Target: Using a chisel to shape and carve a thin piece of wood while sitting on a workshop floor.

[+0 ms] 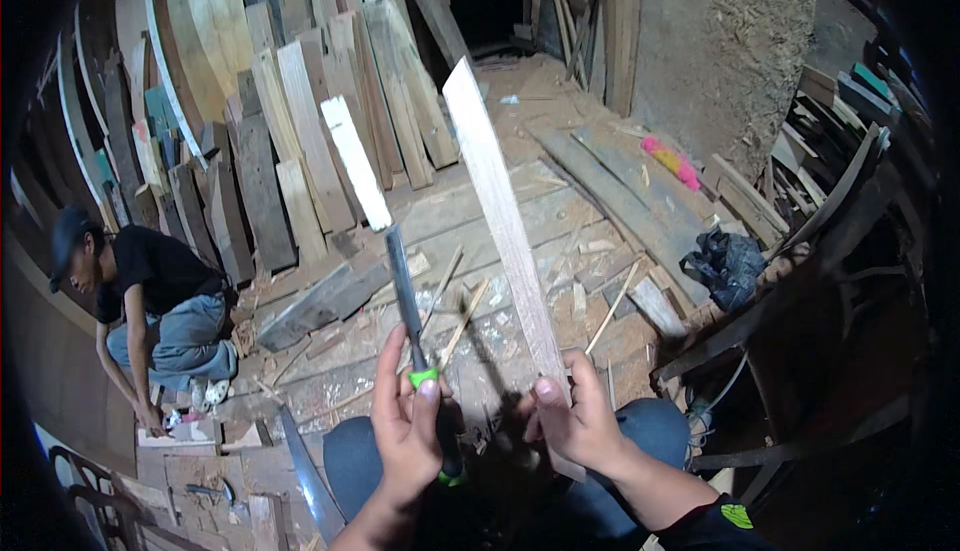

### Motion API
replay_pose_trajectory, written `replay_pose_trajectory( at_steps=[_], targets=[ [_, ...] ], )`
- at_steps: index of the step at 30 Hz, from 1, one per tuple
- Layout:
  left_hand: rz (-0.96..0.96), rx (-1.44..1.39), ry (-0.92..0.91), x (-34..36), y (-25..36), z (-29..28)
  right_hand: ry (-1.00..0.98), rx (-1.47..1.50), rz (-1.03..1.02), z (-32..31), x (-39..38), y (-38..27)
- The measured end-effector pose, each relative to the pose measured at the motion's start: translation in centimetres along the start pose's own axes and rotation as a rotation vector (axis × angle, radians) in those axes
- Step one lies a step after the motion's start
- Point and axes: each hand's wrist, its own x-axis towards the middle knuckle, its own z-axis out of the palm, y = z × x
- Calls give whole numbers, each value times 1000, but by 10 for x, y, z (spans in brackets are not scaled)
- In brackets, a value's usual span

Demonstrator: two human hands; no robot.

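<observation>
A chisel (402, 286) with a dark steel blade and a green-and-black handle is held upright in my left hand (410, 431), closed round the handle with my thumb on the green band. My right hand (570, 421) grips a long pale wooden slat (500, 226) near its lower end; the slat's far end is cut at a slant. Both are raised over the plank floor (555, 201) between my knees. A long saw blade (310, 471) lies at the lower left, beside my left leg.
A co-worker (175, 291) crouches at left, handling wood on the floor. Boards (270, 201) lean along the back wall. At right are a pink-and-yellow object (670, 163), a black plastic bag (720, 266) and stacked offcuts (840, 151). Scraps and sawdust surround me.
</observation>
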Motion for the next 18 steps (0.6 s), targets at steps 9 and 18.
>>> replay_pose_trajectory(
  at_steps=[9,18],
  targets=[
    [407,615,-149,19,6,16,-92,-147,-40,-15,56,-31],
    [307,664,-310,12,0,25,135,-371,-270,-12,68,1]
  ],
)
